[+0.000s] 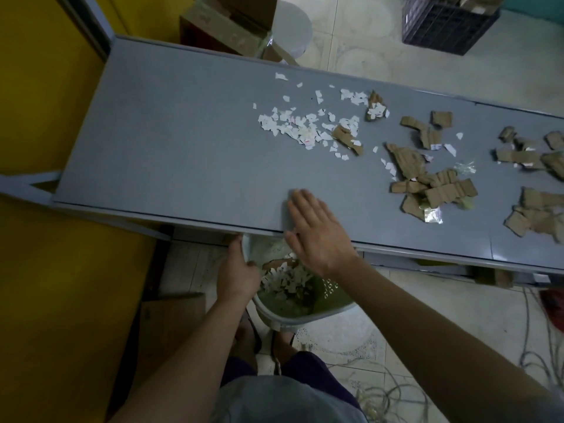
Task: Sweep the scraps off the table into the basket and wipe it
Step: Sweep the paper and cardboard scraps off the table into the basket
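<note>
Nearest to the person, the left hand (236, 274) grips the rim of the basket (305, 317) and holds it just under the near edge of the table (171, 141); the basket already contains white paper bits and some cardboard. Just above it, the right hand (317, 233) lies flat and open at the table edge, fingers straight, holding nothing. Farther on the table there is a scatter of white paper scraps (300, 129), and to the right of it, torn cardboard pieces (433, 184) with small bits of clear plastic among them. Most of the sweeping is not yet done, I think, and no cloth is visible. The risk is that light paper bits slip past the basket rim and fall on the floor, if the basket is not kept under the edge, or if the hand sweeps too fast.
</note>
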Tool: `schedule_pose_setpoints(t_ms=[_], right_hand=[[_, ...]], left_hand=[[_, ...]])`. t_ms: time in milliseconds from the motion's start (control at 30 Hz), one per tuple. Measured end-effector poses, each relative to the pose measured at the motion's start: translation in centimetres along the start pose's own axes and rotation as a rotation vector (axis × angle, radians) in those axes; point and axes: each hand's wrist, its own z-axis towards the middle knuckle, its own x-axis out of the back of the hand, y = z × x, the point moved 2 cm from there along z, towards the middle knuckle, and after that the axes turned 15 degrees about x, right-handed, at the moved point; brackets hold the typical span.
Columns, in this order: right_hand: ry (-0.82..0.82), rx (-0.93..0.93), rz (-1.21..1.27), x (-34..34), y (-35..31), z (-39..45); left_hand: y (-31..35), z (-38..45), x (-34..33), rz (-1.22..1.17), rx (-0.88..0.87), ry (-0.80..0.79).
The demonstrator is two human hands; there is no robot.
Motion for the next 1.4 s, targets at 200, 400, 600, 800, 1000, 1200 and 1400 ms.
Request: schedule_pose_setpoints(t_ms=[200, 400, 600, 800, 1000, 1200, 1400], right_hand=[[-0.027, 0.135, 0.072, -3.0, -6.0, -4.3], [0.034, 0.115, 0.062, -1.8, -6.3, -3.9], [0.034, -0.061, -0.034, 2.3, -1.6, 2.3], [0.062, -0.134, -0.078, 6.1, 1.9, 10.1], [0.061, -0.108, -0.121, 8.7, 5.2, 16.5], [0.005, -0.083, -0.075, 7.6, 5.1, 17.4], [0.028, 0.026, -0.086, 5.9, 3.6, 12.5]], left_hand=[[-0.3, 0.8, 1.3, 0.0, -0.023, -0.01], [-0.5, 0.8, 1.9, 0.013, -0.045, -0.039], [-0.6, 1.0, 2.4, 0.06, -0.053, -0.057], [-1.3, 1.3, 2.6, 0.059, -0.053, -0.041], [-1.8, 1.4, 2.2, 0.079, -0.056, 0.022], [-1.8, 1.8, 2.3, 0.062, -0.046, 0.024], [-1.7, 1.8, 2.0, 0.031, -0.025, 0.011]])
